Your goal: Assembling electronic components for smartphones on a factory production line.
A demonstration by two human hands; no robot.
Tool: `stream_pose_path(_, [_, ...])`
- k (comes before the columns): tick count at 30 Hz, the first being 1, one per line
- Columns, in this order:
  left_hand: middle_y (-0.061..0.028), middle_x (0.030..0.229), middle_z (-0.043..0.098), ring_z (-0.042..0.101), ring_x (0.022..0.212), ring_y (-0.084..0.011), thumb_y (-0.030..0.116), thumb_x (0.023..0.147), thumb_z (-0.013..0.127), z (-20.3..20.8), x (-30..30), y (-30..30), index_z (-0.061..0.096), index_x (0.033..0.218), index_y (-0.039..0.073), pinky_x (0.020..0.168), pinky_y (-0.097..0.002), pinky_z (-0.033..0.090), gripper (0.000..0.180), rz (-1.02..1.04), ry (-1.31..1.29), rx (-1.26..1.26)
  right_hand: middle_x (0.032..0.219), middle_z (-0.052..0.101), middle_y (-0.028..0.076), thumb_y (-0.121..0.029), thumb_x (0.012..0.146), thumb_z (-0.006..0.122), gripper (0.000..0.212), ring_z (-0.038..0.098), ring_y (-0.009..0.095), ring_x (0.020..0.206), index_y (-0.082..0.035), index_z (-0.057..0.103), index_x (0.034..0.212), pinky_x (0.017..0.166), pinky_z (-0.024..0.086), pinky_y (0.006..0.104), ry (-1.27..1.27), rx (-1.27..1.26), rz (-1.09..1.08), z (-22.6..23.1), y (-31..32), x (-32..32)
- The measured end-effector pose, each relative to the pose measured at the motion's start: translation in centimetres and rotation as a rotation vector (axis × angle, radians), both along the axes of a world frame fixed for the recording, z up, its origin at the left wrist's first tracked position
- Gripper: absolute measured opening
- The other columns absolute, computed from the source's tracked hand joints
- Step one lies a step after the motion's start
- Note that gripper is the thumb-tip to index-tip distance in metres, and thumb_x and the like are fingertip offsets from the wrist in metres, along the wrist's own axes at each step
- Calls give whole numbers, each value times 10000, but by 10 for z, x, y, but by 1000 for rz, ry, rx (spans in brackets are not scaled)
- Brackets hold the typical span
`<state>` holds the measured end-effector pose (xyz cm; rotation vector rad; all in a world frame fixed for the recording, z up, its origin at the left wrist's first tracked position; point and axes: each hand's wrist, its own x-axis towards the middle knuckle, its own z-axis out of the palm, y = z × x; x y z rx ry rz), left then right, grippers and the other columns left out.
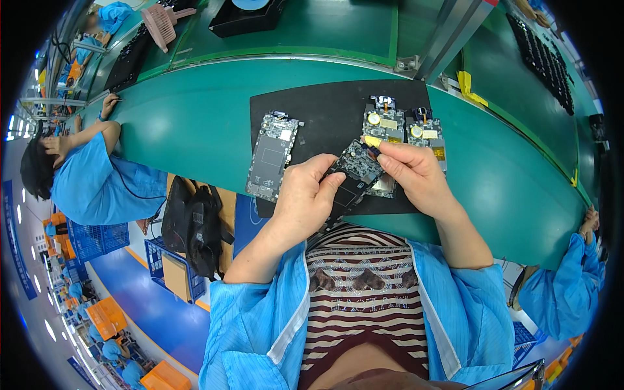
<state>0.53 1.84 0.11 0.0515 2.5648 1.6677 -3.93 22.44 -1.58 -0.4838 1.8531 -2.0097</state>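
My left hand (304, 194) grips a dark circuit board (354, 177), thumb on its face, holding it tilted above the mat. At the board's upper end my right hand (416, 174) has thumb and forefinger pinched together. A small yellow piece (372, 141) shows at those fingertips; whether it is tape or a finger cover is too small to tell. Another circuit board (273, 156) lies left of my hands. Two more, a board with a round gold part (383, 120) and a similar board (426, 133), lie behind my right hand, partly covered by it.
Under the boards is a black mat (325, 107) on the green bench (195, 130). A metal post (448, 45) rises behind it. People in blue sit at left (104, 169) and right (562, 299). Black bags (195, 224) and a blue crate (159, 260) are at lower left.
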Motion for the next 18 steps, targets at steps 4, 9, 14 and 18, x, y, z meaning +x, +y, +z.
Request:
stream_pose_path(4, [-162,653,598,584,533,-241,31,823,600,1,1,1,616,936,-33,513,-336,430,131,5,26,-23,986,672,70,-62,929,547,274,586,68,878,37,588,1182,768,479,213,8,32,17,5,0,-1])
stream_pose_path(9, [-169,658,599,591,543,-272,19,814,600,11,1,4,618,913,-28,515,-350,433,111,9,-13,-88,984,675,83,-63,930,540,262,589,79,887,39,594,1166,764,478,222,77,57,48,4,1,-3])
stream_pose_path(14, [-179,643,590,588,533,-297,6,796,606,10,2,4,618,893,-29,508,-356,430,104,0,64,-119,920,661,73,-74,929,548,247,574,77,822,44,600,1139,711,469,224,80,95,50,1,3,-1])
stream_pose_path(18, [-181,641,590,589,533,-300,4,793,606,5,2,1,620,888,-29,506,-358,430,102,-4,48,-101,838,615,71,-84,928,552,241,549,92,755,49,598,1124,661,456,243,201,85,116,2,2,-3])
